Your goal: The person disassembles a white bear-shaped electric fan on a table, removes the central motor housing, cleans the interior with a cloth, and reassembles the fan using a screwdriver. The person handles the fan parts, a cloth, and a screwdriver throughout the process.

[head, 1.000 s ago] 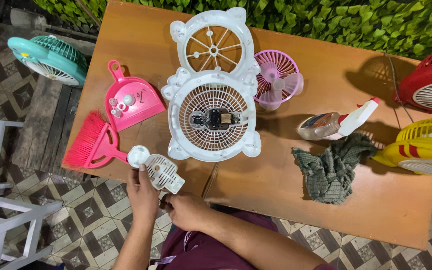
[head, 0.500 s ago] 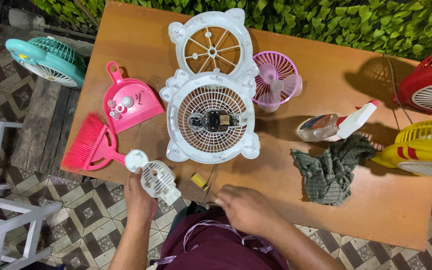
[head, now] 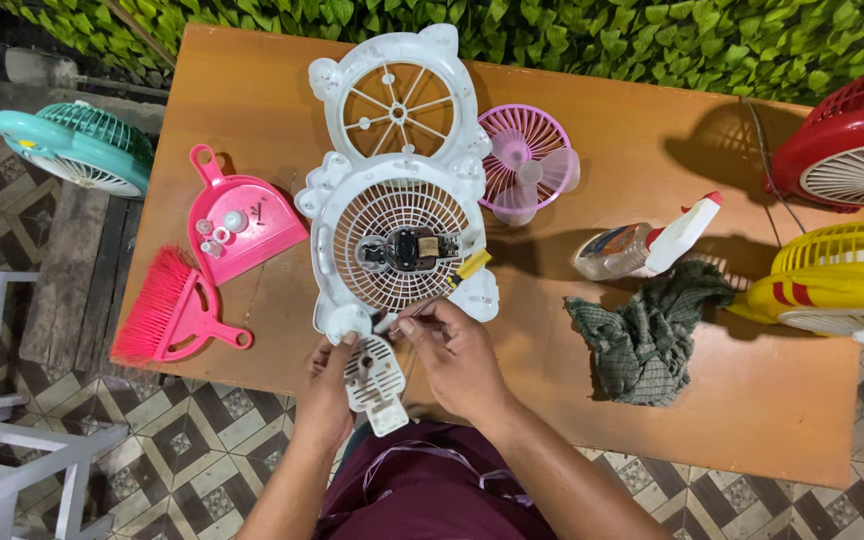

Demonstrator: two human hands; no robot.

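Note:
My left hand (head: 324,385) grips a small white vented fan part (head: 374,378) at the table's near edge. My right hand (head: 457,355) holds a screwdriver with a yellow and black handle (head: 450,285), its tip pointing down toward that white part. Just beyond lies the white fan housing (head: 397,240), opened flat, with its motor (head: 410,247) showing in the middle of the grille. A second white grille frame (head: 399,95) sits farther back, touching the housing.
A pink dustpan (head: 242,225) holding small white parts and a pink brush (head: 167,310) lie at left. A pink fan blade and guard (head: 527,165), spray bottle (head: 642,245) and green rag (head: 647,335) lie at right. Red (head: 852,150), yellow (head: 842,280) and teal (head: 77,150) fans surround the wooden table (head: 752,400).
My right hand went from the table's edge to the screwdriver and now holds it against the small white part. My left hand shifted that part to the right, toward the housing.

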